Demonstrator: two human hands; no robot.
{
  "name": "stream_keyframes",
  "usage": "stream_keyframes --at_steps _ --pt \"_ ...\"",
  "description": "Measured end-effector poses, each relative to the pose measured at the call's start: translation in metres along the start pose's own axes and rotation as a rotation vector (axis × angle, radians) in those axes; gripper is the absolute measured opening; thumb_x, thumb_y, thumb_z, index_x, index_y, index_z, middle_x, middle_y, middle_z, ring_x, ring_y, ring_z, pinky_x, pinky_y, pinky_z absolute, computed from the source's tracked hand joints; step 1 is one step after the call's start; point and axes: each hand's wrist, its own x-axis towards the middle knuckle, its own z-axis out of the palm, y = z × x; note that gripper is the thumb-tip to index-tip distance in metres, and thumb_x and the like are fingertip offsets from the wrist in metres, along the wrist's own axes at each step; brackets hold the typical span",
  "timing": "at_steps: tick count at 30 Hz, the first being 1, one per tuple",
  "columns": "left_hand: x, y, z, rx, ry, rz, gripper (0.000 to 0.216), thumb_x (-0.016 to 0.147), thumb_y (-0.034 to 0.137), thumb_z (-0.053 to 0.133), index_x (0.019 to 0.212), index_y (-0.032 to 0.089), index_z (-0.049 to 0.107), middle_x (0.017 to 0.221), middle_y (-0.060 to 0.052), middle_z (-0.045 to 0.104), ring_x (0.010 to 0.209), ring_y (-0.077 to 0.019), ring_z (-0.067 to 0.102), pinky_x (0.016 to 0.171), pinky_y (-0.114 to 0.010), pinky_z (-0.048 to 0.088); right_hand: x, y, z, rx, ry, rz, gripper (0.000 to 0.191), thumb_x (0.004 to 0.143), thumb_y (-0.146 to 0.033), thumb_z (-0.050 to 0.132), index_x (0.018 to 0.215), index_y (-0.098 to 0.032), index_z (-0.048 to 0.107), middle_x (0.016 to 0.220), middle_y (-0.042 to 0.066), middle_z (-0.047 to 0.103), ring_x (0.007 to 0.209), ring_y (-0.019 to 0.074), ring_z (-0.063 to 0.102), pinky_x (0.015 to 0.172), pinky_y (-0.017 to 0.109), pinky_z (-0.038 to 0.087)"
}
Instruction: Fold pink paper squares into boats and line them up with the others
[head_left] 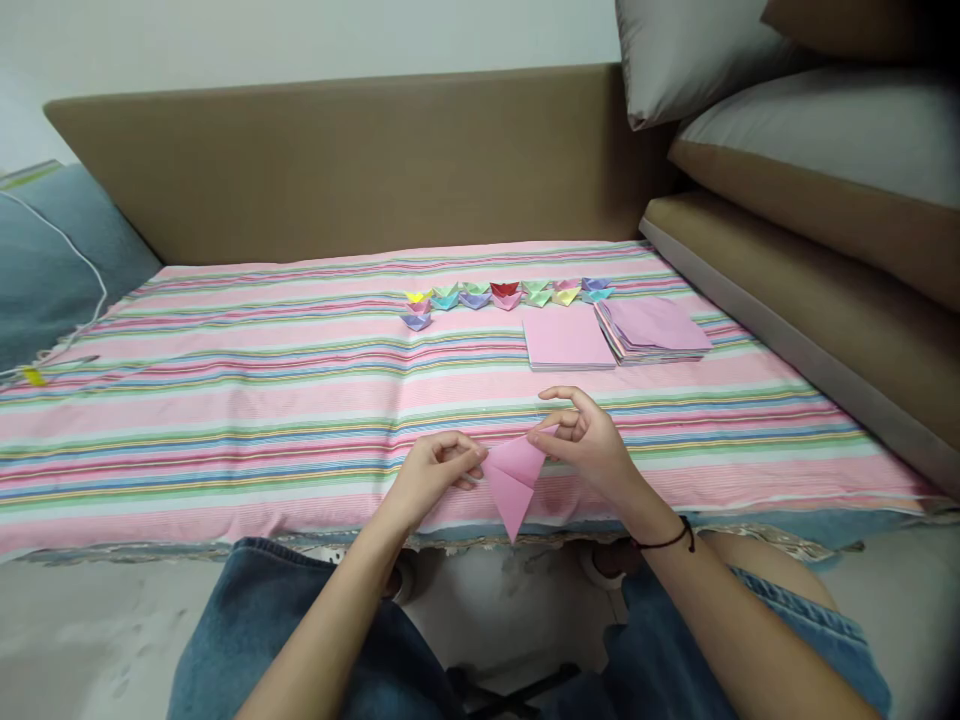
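Observation:
A pink sheet of origami paper [514,478], creased and folded into a kite-like shape with a point hanging down, is held up between both hands near the front edge of the striped cloth. My left hand [441,467] pinches its left corner between thumb and fingers. On the other side, my right hand [581,432] grips the upper right corner with thumb and finger, its index finger raised. Beyond the hands stand several small folded paper boats [505,296] in many colours, lined up in rows. Closer than these lies a purple-blue paper boat [416,322].
Two stacks of square paper lie to the right: a neat pink stack [568,337] and a looser one [656,328]. The striped cloth [285,400] covers the surface. Large cushions [817,150] are piled at right, a brown backrest [352,165] behind. A white cable [82,258] runs at left.

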Motion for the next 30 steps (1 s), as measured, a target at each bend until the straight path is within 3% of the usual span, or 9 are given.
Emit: stream_keyframes --at_steps 4,8,10,14,20,25,30 --pt "0.002 -0.003 0.003 0.023 0.100 0.134 0.028 0.071 0.039 0.067 0.065 0.013 0.058 0.056 0.001 0.058 0.052 -0.0091 0.054 0.052 -0.020 0.046 -0.002 0.000 0.005 0.071 0.012 0.011 0.046 0.067 -0.035 0.072 0.103 -0.022 0.047 0.069 -0.002 0.063 0.063 0.0146 0.061 0.060 0.027 0.049" --pt "0.003 -0.008 0.011 -0.059 0.274 0.192 0.028 0.073 0.039 0.065 0.065 0.014 0.055 0.059 0.002 0.054 0.053 -0.0090 0.052 0.049 -0.020 0.046 -0.006 0.008 0.017 0.160 -0.109 0.112 0.054 0.067 -0.035 0.073 0.111 -0.023 0.045 0.093 0.005 0.067 0.082 0.0199 0.066 0.073 0.033 0.053" --pt "0.003 -0.008 0.015 -0.091 0.264 0.185 0.028 0.073 0.040 0.065 0.067 0.014 0.056 0.061 0.002 0.054 0.056 -0.0097 0.053 0.050 -0.020 0.047 -0.007 0.013 0.022 0.162 -0.098 0.092 0.060 0.062 -0.031 0.077 0.112 -0.023 0.044 0.096 0.006 0.068 0.086 0.0212 0.066 0.076 0.034 0.053" --pt "0.001 -0.005 0.019 -0.098 0.174 0.137 0.028 0.074 0.043 0.063 0.072 0.015 0.060 0.068 0.000 0.057 0.065 -0.0125 0.058 0.055 -0.022 0.051 -0.006 0.021 0.022 0.069 0.000 0.023 0.051 0.064 -0.030 0.075 0.106 -0.022 0.047 0.085 0.004 0.070 0.077 0.0208 0.068 0.067 0.032 0.054" --pt "-0.001 -0.005 0.015 0.029 0.148 0.113 0.028 0.069 0.040 0.069 0.069 0.013 0.065 0.057 -0.001 0.061 0.054 -0.0119 0.059 0.057 -0.023 0.047 -0.005 0.022 0.020 0.019 -0.117 0.013 0.033 0.064 -0.032 0.075 0.090 -0.017 0.063 0.084 0.006 0.071 0.079 0.0208 0.067 0.068 0.031 0.052" --pt "-0.002 -0.006 0.014 0.029 0.122 0.108 0.029 0.069 0.041 0.069 0.065 0.013 0.063 0.052 0.000 0.060 0.051 -0.0113 0.056 0.056 -0.023 0.044 -0.006 0.018 0.018 -0.036 -0.090 0.032 0.025 0.063 -0.035 0.076 0.075 -0.015 0.067 0.072 0.005 0.069 0.065 0.0183 0.064 0.058 0.029 0.050" --pt "-0.001 -0.007 0.014 0.027 0.086 0.119 0.026 0.075 0.039 0.064 0.070 0.015 0.057 0.058 0.001 0.057 0.056 -0.0112 0.056 0.056 -0.022 0.045 -0.006 0.016 0.017 -0.025 -0.117 0.022 0.024 0.064 -0.039 0.074 0.075 -0.018 0.070 0.076 0.005 0.071 0.073 0.0214 0.065 0.064 0.031 0.051"
